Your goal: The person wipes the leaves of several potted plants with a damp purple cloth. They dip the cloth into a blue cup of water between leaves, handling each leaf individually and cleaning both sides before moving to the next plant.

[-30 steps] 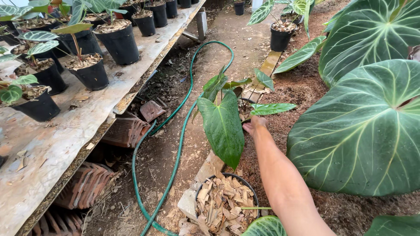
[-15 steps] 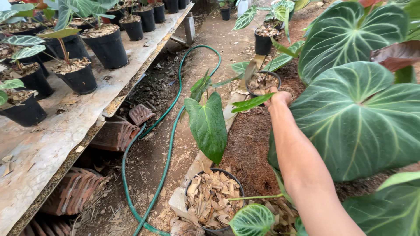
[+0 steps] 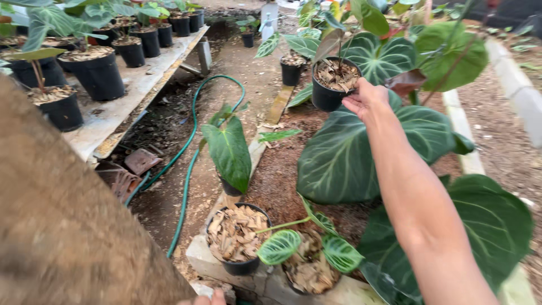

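Two hands show now: my left hand [image 3: 206, 298] only as fingertips at the bottom edge, left of the pot [image 3: 334, 83], its grip impossible to tell. Since a second ago my right hand [image 3: 367, 99] has left the ground bed and carries the pot aloft, fingers curled round its rim, above the big leaf [image 3: 361, 149], hose [image 3: 189, 158] well left.

there is one view only, from the camera on my head. it looks forward and down along a garden path, so my right arm runs up from the lower right edge, close to the lens. the near pots [image 3: 240, 240] sit just below me; the long desk [image 3: 121, 110] recedes on the left.
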